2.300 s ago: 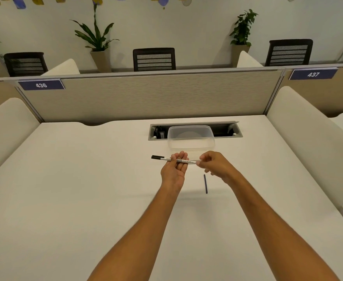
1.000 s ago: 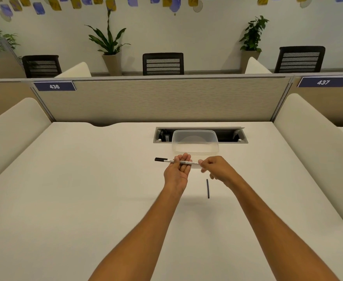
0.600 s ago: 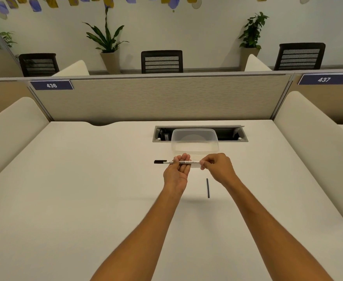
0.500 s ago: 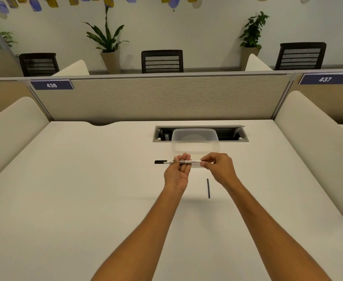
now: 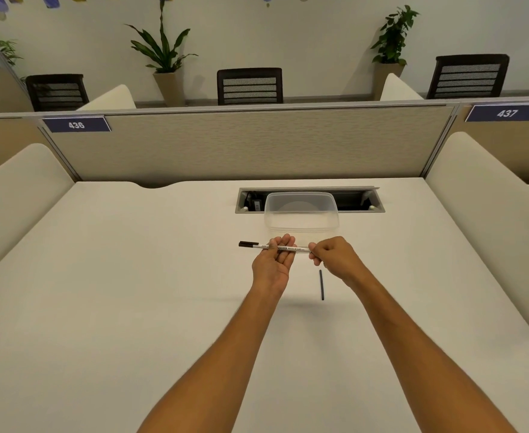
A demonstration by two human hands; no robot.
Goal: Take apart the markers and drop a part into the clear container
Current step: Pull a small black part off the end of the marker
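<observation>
— White desk (image 5: pixel 132 307), what's nearest?
— Dark rod (image 5: pixel 321 285) lying loose. Then L hand (image 5: pixel 274 262) cradles marker (image 5: pixel 294 248) w/ curled fingers; R hand (image 5: pixel 333 256) pinches its end.
— Beyond?
— Clear container (image 5: pixel 302 228), just behind.

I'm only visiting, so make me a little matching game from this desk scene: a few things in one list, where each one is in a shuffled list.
Things:
1. whiteboard marker
2. clear container
3. thin dark stick
4. chair

Places:
A. lying loose on the desk, below the right hand
B. behind the partition
C. held level by left hand and right hand
D. by the cable slot

Pairs: 1-C, 2-D, 3-A, 4-B
</observation>
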